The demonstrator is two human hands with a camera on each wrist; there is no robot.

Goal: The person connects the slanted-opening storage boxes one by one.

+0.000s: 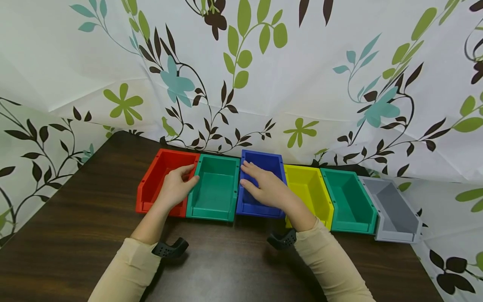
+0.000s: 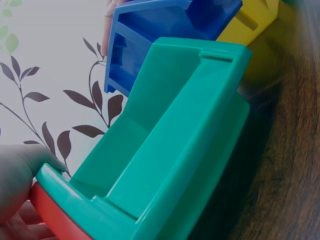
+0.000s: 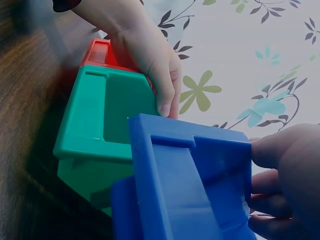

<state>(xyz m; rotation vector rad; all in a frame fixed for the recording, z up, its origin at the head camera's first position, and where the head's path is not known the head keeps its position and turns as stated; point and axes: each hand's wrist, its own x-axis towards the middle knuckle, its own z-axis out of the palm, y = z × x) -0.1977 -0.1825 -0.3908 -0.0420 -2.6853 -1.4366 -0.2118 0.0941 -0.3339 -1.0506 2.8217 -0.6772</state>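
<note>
Six open-fronted bins in a row along the rear of a dark wood worktop [image 1: 211, 260], their backs near a leaf-patterned cloth [image 1: 260, 98]. From the person's left: red bin [image 1: 162, 161], left green bin [image 1: 216, 191], blue bin [image 1: 260, 209], yellow bin [image 1: 311, 186], right green bin [image 1: 349, 201] and grey bin [image 1: 396, 205]. Wood extends between the red bin and the worktop's left edge, and a broad stretch lies before the row, where both forearms cross; at the other end, the grey bin stands close to the right edge. The left hand [image 1: 176, 184] straddles the adjoining walls of the red bin and the left green bin, pinching them, thumb on the green side, fingers on the red. The right hand [image 1: 268, 186] reaches over the blue bin, fingers extended and slightly parted toward its rear left edge; how firmly they touch cannot be told. Contents: the red bin admits the fingers of the left hand; the left green bin displays its floor and sloping sides; the blue bin's interior is partly covered by the right hand, the yellow bin's front part by the right forearm.
</note>
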